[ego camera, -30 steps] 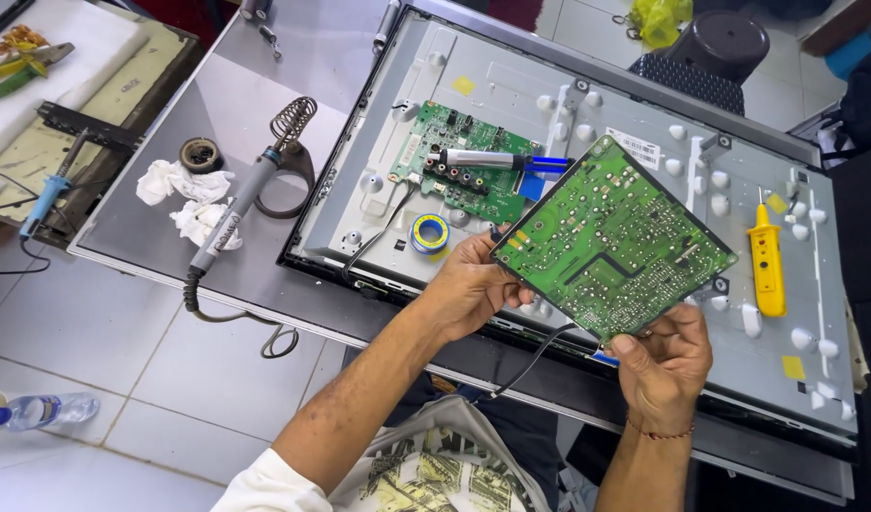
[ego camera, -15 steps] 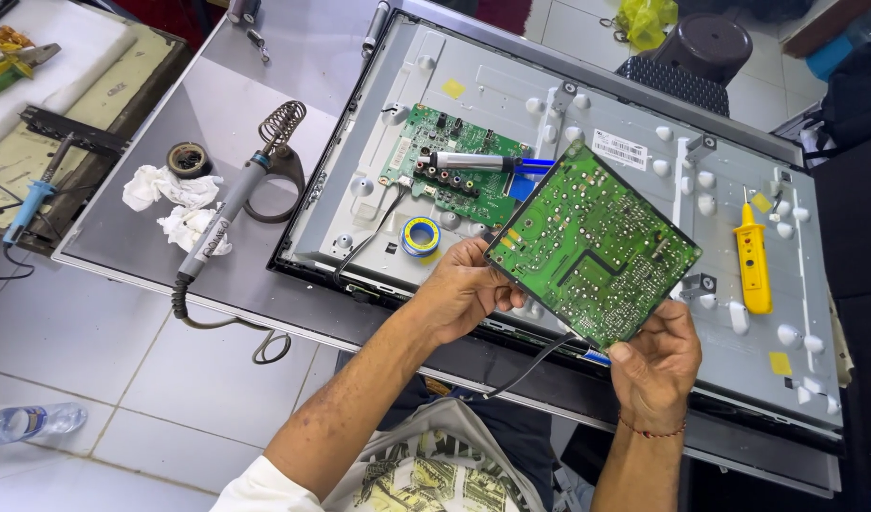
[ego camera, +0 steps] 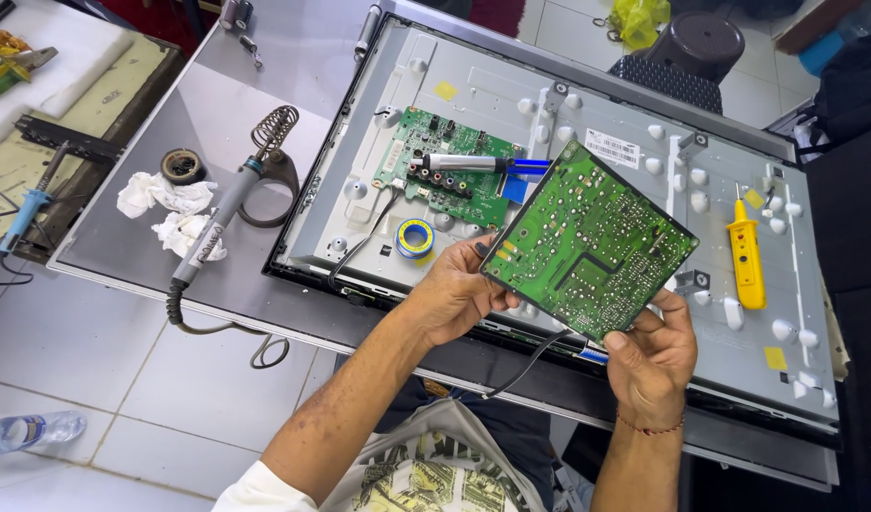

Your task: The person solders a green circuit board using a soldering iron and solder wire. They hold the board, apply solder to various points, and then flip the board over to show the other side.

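— What's different from a moment back?

— Little in the grip. The left hand point(ego camera: 454, 299) still pinches the near-left edge of the green circuit board point(ego camera: 587, 242), and the right hand point(ego camera: 649, 351) still clamps its lower corner between thumb and fingers. The board has tipped a touch, its solder side turned up toward the camera, raised above the opened television back panel point(ego camera: 644, 123) rather than lying on it. Looks like it is being looked over, not set down.

— And round about, from the left?

— A water bottle point(ego camera: 28, 431) on the floor tiles, then a blue-handled tool point(ego camera: 28, 204) on the side bench. On the grey surface point(ego camera: 142, 104): a tape roll point(ego camera: 182, 167), crumpled white tissue point(ego camera: 165, 204), and a soldering iron point(ego camera: 213, 232) just beside its coil stand point(ego camera: 272, 133). On the panel sit a smaller green board point(ego camera: 440, 171), a grey pen-like tool point(ego camera: 459, 162) across it, a blue-and-yellow spool point(ego camera: 415, 237), and far right a yellow tester screwdriver point(ego camera: 746, 256).

— Anything in the way?

— A black cable point(ego camera: 526, 365) hangs from the board's lower edge — it may tether it.
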